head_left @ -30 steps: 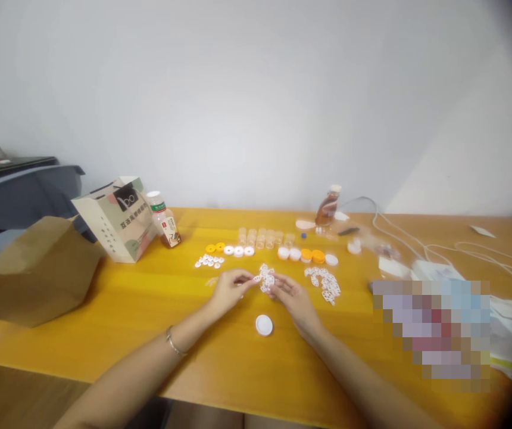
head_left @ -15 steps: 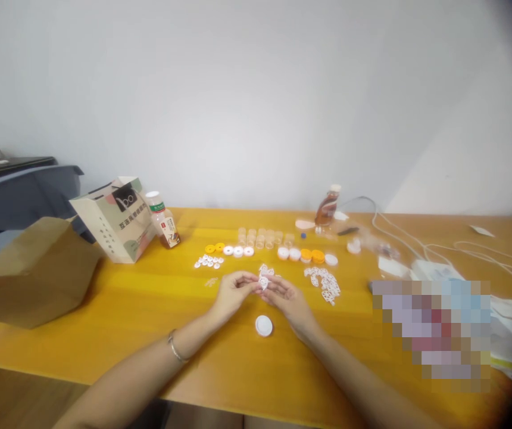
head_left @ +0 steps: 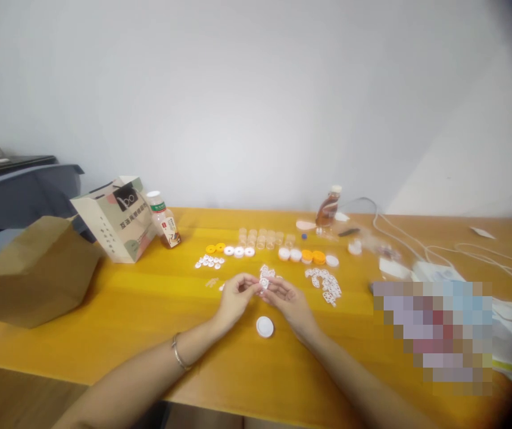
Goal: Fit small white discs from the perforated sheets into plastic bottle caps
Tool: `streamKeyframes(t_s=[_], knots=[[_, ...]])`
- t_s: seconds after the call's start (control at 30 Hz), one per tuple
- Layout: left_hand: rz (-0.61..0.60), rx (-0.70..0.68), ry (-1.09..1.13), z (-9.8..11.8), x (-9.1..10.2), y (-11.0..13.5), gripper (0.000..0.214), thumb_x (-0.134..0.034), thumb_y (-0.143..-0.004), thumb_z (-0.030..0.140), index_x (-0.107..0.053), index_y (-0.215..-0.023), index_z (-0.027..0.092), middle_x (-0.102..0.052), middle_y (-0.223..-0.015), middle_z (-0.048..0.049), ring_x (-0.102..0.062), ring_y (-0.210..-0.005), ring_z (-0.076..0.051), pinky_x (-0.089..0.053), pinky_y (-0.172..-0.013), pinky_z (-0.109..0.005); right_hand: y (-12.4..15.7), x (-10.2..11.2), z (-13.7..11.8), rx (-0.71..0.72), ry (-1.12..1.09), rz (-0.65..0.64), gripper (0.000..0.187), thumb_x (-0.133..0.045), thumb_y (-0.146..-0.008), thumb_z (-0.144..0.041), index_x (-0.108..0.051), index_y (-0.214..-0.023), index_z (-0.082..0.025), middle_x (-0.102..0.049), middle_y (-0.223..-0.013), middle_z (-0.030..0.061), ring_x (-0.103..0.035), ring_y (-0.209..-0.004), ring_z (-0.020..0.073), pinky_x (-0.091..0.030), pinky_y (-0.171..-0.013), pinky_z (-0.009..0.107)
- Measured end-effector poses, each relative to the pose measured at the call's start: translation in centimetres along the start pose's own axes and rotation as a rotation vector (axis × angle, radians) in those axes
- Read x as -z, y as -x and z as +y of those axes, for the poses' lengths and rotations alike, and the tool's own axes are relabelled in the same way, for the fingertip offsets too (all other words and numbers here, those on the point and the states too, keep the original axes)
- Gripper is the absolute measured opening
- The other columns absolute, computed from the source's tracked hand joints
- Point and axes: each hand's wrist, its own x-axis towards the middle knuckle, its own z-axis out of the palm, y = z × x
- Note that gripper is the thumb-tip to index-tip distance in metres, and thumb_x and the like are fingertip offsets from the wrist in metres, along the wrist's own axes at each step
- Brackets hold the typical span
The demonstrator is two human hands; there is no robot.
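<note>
Above the middle of the table, my left hand (head_left: 237, 298) and my right hand (head_left: 288, 302) meet fingertip to fingertip. Pinched between them is a small white openwork plastic piece (head_left: 264, 283), its finer detail too small to make out. More white openwork pieces (head_left: 267, 271) lie just behind my fingers, partly hidden. A round white lid (head_left: 265, 326) rests flat on the table below my hands. To the right is a loose pile of white openwork pieces (head_left: 326, 282). Small white discs (head_left: 209, 261) lie in rows on the left.
Clear small jars (head_left: 261, 238) stand in rows behind. White caps (head_left: 239, 252) and orange caps (head_left: 313, 257) line up before them. A paper bag (head_left: 119, 220) and a drink bottle (head_left: 164, 220) stand left, a brown bottle (head_left: 328, 207) at the back right. Cables (head_left: 399, 229) trail rightward.
The white piece between my fingertips has turned slightly. My hands stay almost in the same place, and a small white thing now shows beside my left hand.
</note>
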Motion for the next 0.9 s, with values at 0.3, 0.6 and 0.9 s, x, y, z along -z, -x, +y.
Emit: streamKeyframes(t_s=[0.3,0.6,0.9], knots=[[-0.035,-0.035,-0.105,-0.2,0.0,0.1,0.018,-0.062,-0.069,0.027,-0.056,-0.075,0.012,-0.058,-0.067,-0.0014,-0.054,-0.062,-0.010,-0.044,-0.062,-0.022,0.0,0.0,-0.1,0.008,0.037,0.021,0.032,-0.074,-0.053,-0.029,-0.063,-0.081,-0.019,-0.064,-0.066,-0.0013,-0.062,-0.065,0.0140,-0.050,-0.073,0.032],[-0.060,-0.054,-0.157,0.8,0.6,-0.5,0.019,-0.060,-0.071,0.029,-0.058,-0.083,0.013,-0.061,-0.079,-0.0041,-0.055,-0.072,-0.012,-0.044,-0.069,-0.023,0.0,0.2,-0.2,-0.015,0.056,-0.001,0.031,-0.074,-0.054,-0.030,-0.064,-0.081,-0.019,-0.066,-0.067,-0.0001,-0.062,-0.064,0.0144,-0.051,-0.071,0.032],[-0.118,0.025,-0.039,-0.1,0.6,-0.8,0.024,-0.065,-0.067,0.030,-0.058,-0.082,0.012,-0.063,-0.074,-0.0048,-0.058,-0.068,-0.012,-0.046,-0.067,-0.024,0.0,0.2,-0.3,-0.021,0.090,-0.036,0.030,-0.072,-0.056,-0.032,-0.066,-0.082,-0.018,-0.066,-0.067,0.0012,-0.062,-0.062,0.0137,-0.050,-0.069,0.031]])
